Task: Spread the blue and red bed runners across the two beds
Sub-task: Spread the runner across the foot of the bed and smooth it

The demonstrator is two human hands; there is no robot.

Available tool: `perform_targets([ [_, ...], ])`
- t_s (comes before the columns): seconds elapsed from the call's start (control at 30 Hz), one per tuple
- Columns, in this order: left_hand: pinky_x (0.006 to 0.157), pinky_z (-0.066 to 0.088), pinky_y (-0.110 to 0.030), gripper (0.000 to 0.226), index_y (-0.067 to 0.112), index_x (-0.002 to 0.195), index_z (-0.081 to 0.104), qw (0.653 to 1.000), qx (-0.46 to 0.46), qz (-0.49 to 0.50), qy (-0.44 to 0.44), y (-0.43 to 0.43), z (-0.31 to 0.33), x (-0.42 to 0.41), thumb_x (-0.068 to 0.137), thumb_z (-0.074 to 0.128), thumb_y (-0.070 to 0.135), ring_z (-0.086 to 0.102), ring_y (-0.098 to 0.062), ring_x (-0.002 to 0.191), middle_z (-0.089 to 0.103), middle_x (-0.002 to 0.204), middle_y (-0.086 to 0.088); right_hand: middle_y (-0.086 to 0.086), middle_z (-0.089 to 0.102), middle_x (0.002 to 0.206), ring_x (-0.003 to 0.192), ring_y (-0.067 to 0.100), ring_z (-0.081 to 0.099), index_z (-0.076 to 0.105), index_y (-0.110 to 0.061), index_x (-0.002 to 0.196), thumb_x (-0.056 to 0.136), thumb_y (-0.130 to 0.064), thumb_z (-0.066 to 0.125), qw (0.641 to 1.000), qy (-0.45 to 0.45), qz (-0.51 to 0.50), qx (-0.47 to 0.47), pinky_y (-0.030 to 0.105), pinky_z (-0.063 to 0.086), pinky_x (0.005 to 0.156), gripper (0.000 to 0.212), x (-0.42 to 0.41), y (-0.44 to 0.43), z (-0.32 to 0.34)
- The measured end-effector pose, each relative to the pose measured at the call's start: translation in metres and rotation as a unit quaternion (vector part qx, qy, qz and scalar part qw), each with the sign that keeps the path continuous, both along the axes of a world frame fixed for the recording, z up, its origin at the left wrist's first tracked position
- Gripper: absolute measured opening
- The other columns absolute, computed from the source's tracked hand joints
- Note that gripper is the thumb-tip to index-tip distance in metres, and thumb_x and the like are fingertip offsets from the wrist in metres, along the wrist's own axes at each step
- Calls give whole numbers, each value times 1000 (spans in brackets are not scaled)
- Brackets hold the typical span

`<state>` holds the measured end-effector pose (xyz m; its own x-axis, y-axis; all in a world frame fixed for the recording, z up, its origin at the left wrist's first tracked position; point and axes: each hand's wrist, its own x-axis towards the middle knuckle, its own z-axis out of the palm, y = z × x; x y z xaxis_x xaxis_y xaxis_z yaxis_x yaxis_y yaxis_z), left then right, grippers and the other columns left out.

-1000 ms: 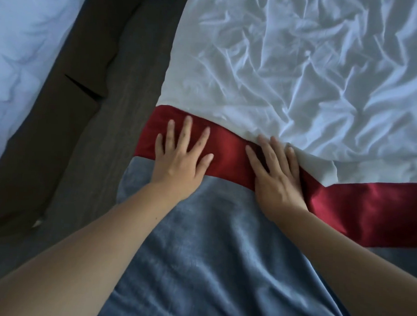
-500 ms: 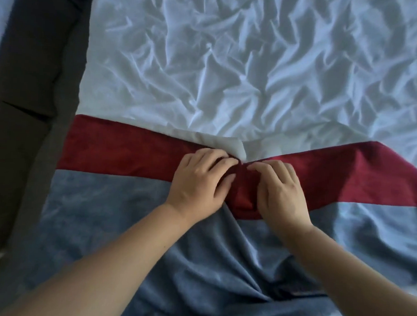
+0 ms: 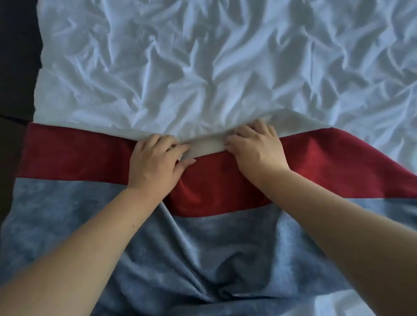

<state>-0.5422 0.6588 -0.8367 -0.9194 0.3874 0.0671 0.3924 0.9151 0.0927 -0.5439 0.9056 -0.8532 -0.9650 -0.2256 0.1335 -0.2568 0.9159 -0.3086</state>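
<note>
At the far left, a dark strip beside the bed (image 3: 13, 53) runs down the edge of the view. Next to it begins the white, much wrinkled bed sheet (image 3: 207, 62). Across its near part lies the red runner of soft, velvet-like cloth (image 3: 71, 156), flat on this side. The blue-grey runner of similar soft cloth (image 3: 57, 211) touches its near edge; I cannot tell if the two are sewn together.

The left hand (image 3: 154, 162) has its fingers curled over the far edge of the red runner and pinches it. Between the hands a pale turned-over strip (image 3: 208, 146) shows. The right hand (image 3: 255, 150) grips the same edge with bent fingers. Further right the red runner slopes, and the blue-grey runner is bunched in folds near the person.

The cloth looks light and limp, so I think it will follow every pull and wrinkle easily, and it may drag the sheet with it. The best hold seems to be the far edge, with the hands pulling outward.
</note>
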Motion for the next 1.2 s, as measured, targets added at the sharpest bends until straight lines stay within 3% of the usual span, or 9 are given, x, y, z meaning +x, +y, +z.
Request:
perform_targets([
  [0.1, 76, 37, -36, 34, 27, 109, 78, 999, -32, -17, 5, -6, 8, 1, 90, 71, 54, 56, -23, 88, 62, 88, 6, -6, 65, 82, 90, 27, 52, 72, -20, 79, 80, -9, 67, 1000, 16, -8, -9, 35, 42, 76, 13, 0, 4, 5],
  [0.27, 82, 34, -39, 15, 21, 80, 79, 993, -65, -87, 37, -2, 12, -7, 87, 76, 33, 54, -27, 83, 59, 81, 2, -3, 66, 101, 101, 30, 56, 74, -21, 96, 80, -38, 80, 997, -71, -17, 1, 41, 45, 83, 24, 8, 17, 9],
  [0.43, 87, 38, -42, 15, 12, 81, 69, 994, -49, -81, 58, 5, 18, -8, 92, 62, 18, 55, -29, 90, 60, 89, -2, -4, 64, 83, 87, 29, 54, 73, -19, 80, 78, -31, 82, 999, -33, -19, 33, 37, 38, 75, 15, 1, 11, 5],
  [0.6, 87, 35, -39, 12, 15, 84, 62, 998, 14, -40, 52, 4, 40, -3, 89, 59, 5, 60, -26, 95, 66, 91, 3, -1, 63, 82, 87, 29, 54, 66, -15, 85, 89, -22, 67, 996, 10, -39, -82, 38, 44, 74, 9, 6, 5, 29],
  [0.7, 82, 34, -37, 15, 13, 86, 55, 998, 61, -2, 22, 5, 54, -12, 87, 55, -2, 55, -25, 72, 54, 70, 3, 4, 58, 75, 73, 32, 54, 57, -9, 93, 98, -14, 57, 990, -6, -46, -134, 40, 45, 61, 7, 4, 5, 56],
  [0.8, 64, 44, -39, 10, 8, 93, 53, 997, 74, -17, 19, 19, 65, -41, 95, 49, -1, 48, -28, 51, 47, 60, 2, 5, 48, 75, 64, 32, 47, 49, -11, 101, 101, -15, 49, 994, -56, -72, -56, 42, 42, 58, 4, -26, 11, 75],
  [0.87, 56, 40, -37, 21, 9, 104, 52, 999, 47, -8, -12, 28, 67, -67, 108, 39, 25, 54, -31, 54, 57, 66, -2, 9, 46, 78, 69, 35, 48, 49, -12, 105, 100, -15, 49, 990, -78, -111, 25, 40, 38, 63, 5, -55, 18, 83],
  [0.97, 67, 41, -38, 46, 18, 124, 50, 993, -1, -18, -120, 24, 59, -96, 103, 38, 58, 62, -29, 80, 68, 92, -3, 15, 48, 85, 78, 38, 51, 54, -11, 112, 96, -10, 49, 969, -143, -169, 109, 40, 38, 69, 17, -86, 26, 83],
  [1.2, 80, 51, -41, 34, 23, 123, 55, 977, 42, 27, -206, -32, 25, -74, 105, 43, 49, 66, -31, 92, 72, 102, -5, 19, 62, 114, 111, 42, 59, 61, -10, 121, 93, -5, 45, 909, -245, -218, 257, 40, 37, 78, 32, -90, 28, 54],
])
